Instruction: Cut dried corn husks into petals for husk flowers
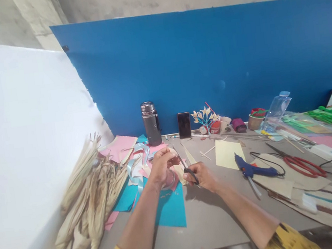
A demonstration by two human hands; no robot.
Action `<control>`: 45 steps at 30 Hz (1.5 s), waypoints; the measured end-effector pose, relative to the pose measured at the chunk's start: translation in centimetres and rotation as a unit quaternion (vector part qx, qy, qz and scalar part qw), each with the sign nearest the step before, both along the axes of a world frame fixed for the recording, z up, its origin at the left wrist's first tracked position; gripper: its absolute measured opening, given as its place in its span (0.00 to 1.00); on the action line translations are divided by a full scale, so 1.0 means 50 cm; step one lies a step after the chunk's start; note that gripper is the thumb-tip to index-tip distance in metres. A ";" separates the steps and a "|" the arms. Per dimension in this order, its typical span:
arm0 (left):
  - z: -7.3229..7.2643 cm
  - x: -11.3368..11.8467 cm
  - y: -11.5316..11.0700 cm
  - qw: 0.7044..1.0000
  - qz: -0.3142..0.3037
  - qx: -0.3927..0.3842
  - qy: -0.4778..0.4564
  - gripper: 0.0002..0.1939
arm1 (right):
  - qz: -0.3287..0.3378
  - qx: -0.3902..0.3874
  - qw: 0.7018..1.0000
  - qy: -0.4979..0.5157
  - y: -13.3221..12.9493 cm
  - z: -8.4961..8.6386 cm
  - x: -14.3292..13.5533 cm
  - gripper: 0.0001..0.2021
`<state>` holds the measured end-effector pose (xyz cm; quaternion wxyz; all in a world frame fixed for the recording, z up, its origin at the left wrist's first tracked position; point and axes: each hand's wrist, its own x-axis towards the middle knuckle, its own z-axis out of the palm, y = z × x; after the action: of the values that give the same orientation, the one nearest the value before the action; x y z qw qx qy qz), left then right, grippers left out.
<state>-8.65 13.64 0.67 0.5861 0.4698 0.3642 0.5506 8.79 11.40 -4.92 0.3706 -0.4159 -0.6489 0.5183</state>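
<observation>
My right hand [201, 176] is closed round the dark handles of small scissors [192, 174], whose blades point up and to the left. Facing it, my left hand [163, 164] pinches a small pale piece [173, 154] beside the blades. Below the hands hangs or lies a tan husk strip [180, 172]; which of the two is unclear. Under my left hand are a roll of tape [169, 180] and a blue sheet [172, 210] with small scraps on it.
Dried husks [94, 206] are heaped at the left. Behind stand a flask [152, 126], a phone [184, 125] and small paper flowers [205, 116]. To the right lie a yellow sheet [229, 154], a blue glue gun [258, 169] and red-handled scissors [304, 165].
</observation>
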 end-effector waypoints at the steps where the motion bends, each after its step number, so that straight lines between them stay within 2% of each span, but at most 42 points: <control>1: 0.001 -0.001 -0.001 1.000 -0.002 0.000 0.000 0.05 | 0.002 -0.005 1.000 0.003 0.000 -0.001 0.000 0.24; 9: -0.007 -0.005 0.004 0.999 -0.032 -0.003 0.016 0.05 | 0.058 -0.018 0.997 0.046 -0.006 0.006 0.005 0.27; 16: -0.017 -0.012 0.010 0.998 -0.045 -0.026 0.037 0.03 | 0.049 -0.032 0.998 0.022 -0.002 0.005 0.007 0.27; 25: -0.018 -0.011 0.013 0.997 -0.037 -0.047 0.056 0.03 | 0.035 -0.049 0.998 0.011 -0.009 0.025 0.000 0.26; 33: -0.010 -0.011 0.009 0.996 -0.043 -0.056 0.054 0.05 | 0.016 -0.057 0.998 0.021 -0.006 0.012 -0.001 0.27; 36: -0.004 -0.008 0.006 0.995 -0.048 -0.056 0.060 0.06 | -0.008 -0.054 0.997 0.050 -0.005 0.014 -0.001 0.27; 39: -0.001 -0.001 0.002 0.995 -0.052 -0.056 0.063 0.08 | -0.058 -0.040 0.992 0.101 -0.003 0.020 -0.002 0.25; 43: -0.006 0.013 -0.006 0.993 -0.080 -0.054 0.068 0.09 | -0.137 -0.015 0.973 0.183 0.003 0.027 -0.004 0.19; 45: -0.011 0.020 -0.009 0.989 -0.098 -0.066 0.087 0.08 | -0.150 -0.009 0.967 0.207 0.004 0.029 -0.005 0.19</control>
<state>-7.64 13.20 0.11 0.6330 0.5097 0.4011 0.4226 8.56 11.60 -3.45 0.5663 -0.3953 -0.4835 0.5379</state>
